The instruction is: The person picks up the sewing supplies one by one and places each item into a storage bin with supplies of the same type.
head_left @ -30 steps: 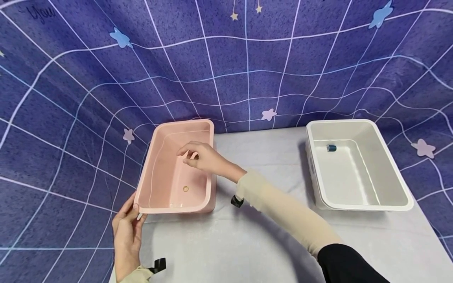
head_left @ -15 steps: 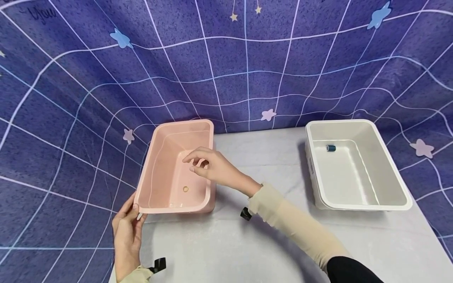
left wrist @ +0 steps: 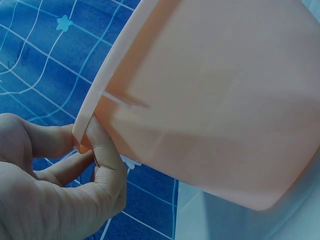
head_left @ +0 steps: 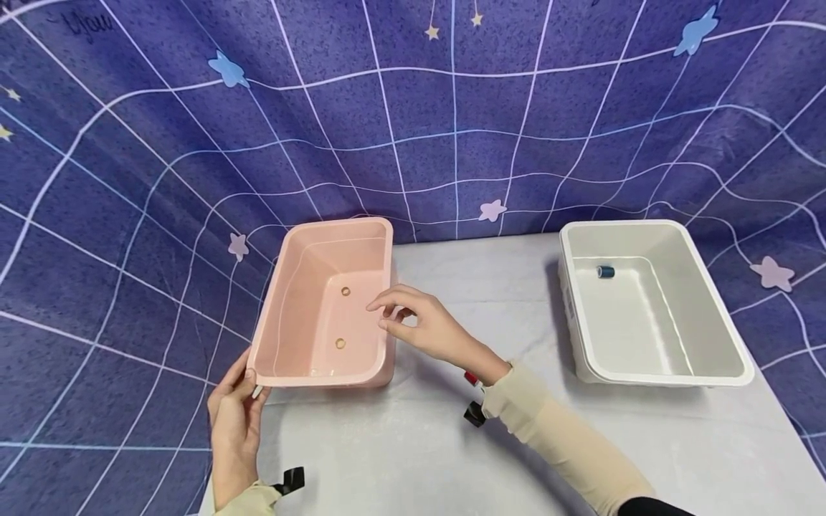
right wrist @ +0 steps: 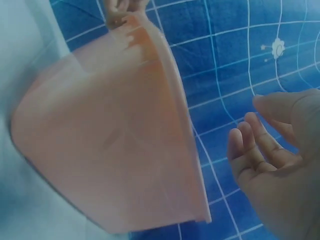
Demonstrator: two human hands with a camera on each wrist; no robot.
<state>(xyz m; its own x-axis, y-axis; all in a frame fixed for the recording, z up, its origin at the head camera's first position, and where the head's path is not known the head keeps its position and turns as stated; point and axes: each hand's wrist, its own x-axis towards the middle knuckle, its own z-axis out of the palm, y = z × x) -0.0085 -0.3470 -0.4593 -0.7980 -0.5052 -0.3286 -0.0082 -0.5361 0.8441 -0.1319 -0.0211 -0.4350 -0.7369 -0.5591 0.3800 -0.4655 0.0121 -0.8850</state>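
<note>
The pink bin stands at the left of the table. My left hand pinches its near left rim corner between thumb and fingers, as the left wrist view confirms. My right hand hovers over the bin's right rim, fingers loosely bent and thumb apart, with nothing between them; the right wrist view also shows this gap. On the bin's floor lie two small yellowish rings, a far ring and a near ring. Their exact kind is too small to tell.
A white bin stands at the right of the table, with a small dark teal spool-like cylinder inside near its left wall. A small red object shows beside my right wrist. Behind the table hangs a blue gridded curtain.
My right hand has drawn back right and toward me, from above the bin's middle to its right rim. The far ring now shows. My left hand has kept its grip on the corner.
</note>
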